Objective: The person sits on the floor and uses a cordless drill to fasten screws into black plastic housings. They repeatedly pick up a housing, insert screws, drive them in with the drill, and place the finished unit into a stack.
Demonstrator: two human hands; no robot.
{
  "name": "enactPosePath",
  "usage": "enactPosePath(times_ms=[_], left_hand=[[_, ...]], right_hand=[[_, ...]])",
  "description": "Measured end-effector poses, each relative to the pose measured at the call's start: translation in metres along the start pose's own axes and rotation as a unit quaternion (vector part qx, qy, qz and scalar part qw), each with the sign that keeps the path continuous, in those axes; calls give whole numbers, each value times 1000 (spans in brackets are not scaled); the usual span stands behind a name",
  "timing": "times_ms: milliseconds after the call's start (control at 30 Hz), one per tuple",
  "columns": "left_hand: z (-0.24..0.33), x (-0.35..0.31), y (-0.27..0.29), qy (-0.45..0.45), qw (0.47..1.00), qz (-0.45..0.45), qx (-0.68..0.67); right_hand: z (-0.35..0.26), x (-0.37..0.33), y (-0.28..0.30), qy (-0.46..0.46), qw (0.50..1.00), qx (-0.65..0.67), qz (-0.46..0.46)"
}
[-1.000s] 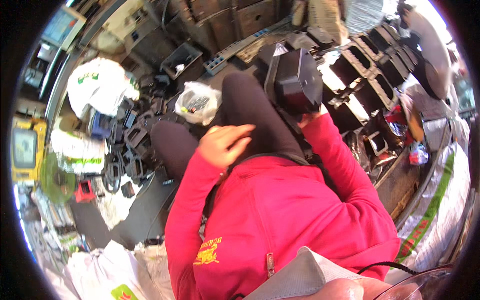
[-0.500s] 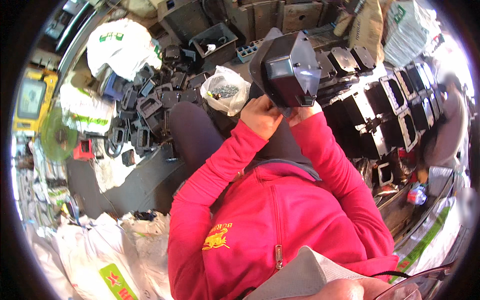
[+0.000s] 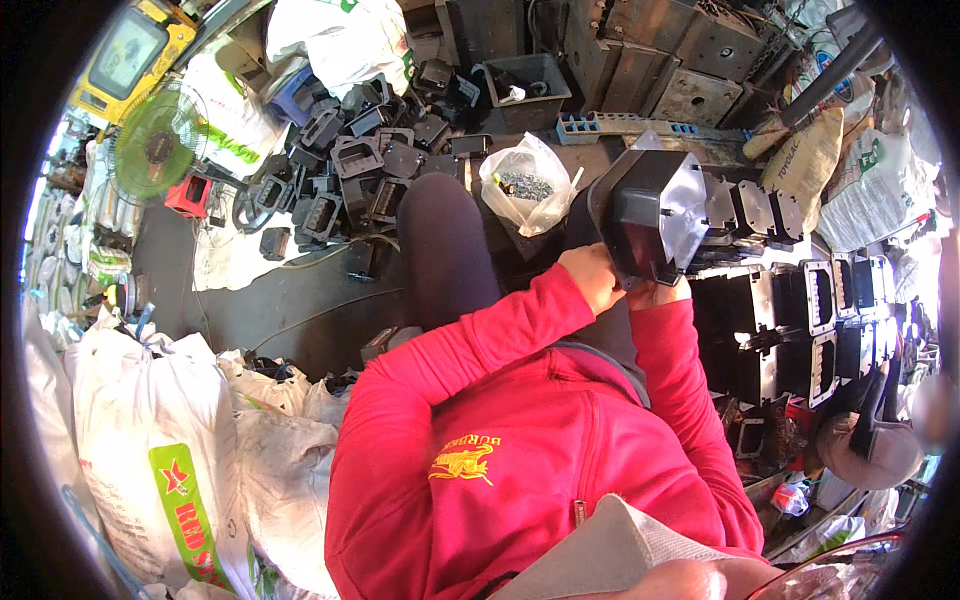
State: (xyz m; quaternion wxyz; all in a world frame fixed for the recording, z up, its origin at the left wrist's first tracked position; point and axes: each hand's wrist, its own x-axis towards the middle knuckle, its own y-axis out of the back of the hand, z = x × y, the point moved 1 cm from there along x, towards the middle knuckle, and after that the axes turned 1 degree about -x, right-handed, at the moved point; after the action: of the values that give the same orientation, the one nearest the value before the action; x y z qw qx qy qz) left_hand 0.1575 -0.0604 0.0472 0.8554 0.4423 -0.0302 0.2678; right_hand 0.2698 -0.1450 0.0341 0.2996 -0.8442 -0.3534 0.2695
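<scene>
Gripping a black box-shaped housing [image 3: 650, 215] above the lap, left hand [image 3: 592, 277] and right hand [image 3: 660, 293] close around its lower edge, steadying it beside a clear bag of screws [image 3: 525, 185].

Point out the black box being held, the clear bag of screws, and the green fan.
black box [image 3: 640, 215], head view, its dark side face.
clear bag of screws [image 3: 525, 185], head view, bag's middle.
green fan [image 3: 158, 142], head view, grille centre.

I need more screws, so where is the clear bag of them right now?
In the head view, the clear bag sits upper middle, just left of the black housing held by both hands, beside the person's dark-trousered knee.
</scene>
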Motion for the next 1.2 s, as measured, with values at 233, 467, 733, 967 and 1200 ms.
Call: enactPosePath(times_ms=[233,467,733,967,1200], left_hand=[[-4,13,-5,-109,993,46,1],[-14,9,-22,-53,992,26,-112],[-80,-35,84,256,846,37,-466],[-36,19,70,244,851,-178,-431],[-35,90,18,209,828,-411,-318]], right_hand=[[6,-9,-9,-8,1000,9,-18],[18,3,20,22,998,-10,-66],[-26,0,83,90,985,-135,-65],[18,-19,129,-6,974,-227,8],[3,-11,99,6,917,-399,3]])
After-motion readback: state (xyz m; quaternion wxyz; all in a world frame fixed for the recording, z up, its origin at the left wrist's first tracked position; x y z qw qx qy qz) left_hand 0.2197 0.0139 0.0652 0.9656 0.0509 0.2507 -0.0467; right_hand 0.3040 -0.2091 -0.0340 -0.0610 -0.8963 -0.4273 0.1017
